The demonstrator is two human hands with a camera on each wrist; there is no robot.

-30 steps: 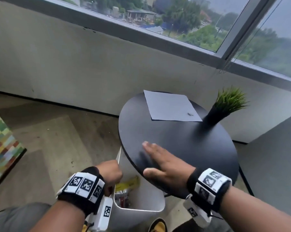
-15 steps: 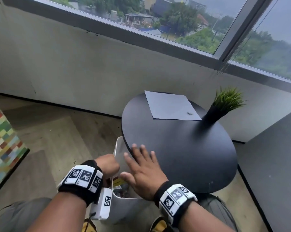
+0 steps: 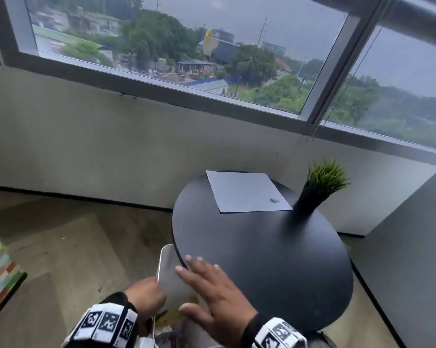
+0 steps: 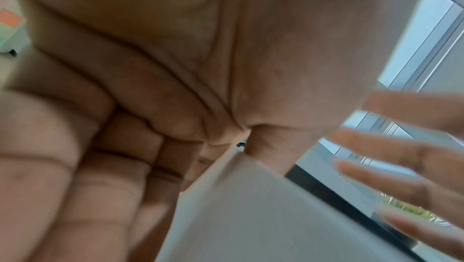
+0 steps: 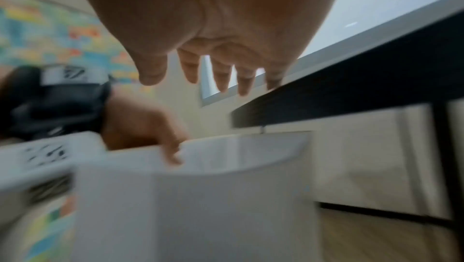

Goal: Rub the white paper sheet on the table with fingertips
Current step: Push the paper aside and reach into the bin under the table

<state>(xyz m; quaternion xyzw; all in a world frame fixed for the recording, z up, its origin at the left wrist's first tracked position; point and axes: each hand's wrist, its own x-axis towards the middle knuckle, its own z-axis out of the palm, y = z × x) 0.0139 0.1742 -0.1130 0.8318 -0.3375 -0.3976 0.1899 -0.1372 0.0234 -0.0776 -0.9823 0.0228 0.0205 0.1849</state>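
A white paper sheet [image 3: 244,192] lies flat on the far side of the round black table [image 3: 274,252], with a small dark speck near its right edge. My right hand [image 3: 207,280] hovers with fingers spread over the table's near left edge, far from the sheet. My left hand [image 3: 149,295] grips the rim of a white bin [image 3: 169,272] beside the table. In the left wrist view the fingers [image 4: 105,167] curl round the bin's white wall [image 4: 241,216]. The right wrist view shows my spread fingers [image 5: 223,75] above the bin [image 5: 200,196].
A black vase with green grass [image 3: 317,192] stands on the table right of the sheet. The bin holds some rubbish and sits on the wooden floor [image 3: 74,247]. A wall and window [image 3: 187,46] lie behind the table; a grey panel [image 3: 412,247] stands at right.
My right hand has slid from the table top leftward to its near edge over the bin. The left hand still holds the bin rim. The head view tilted up.
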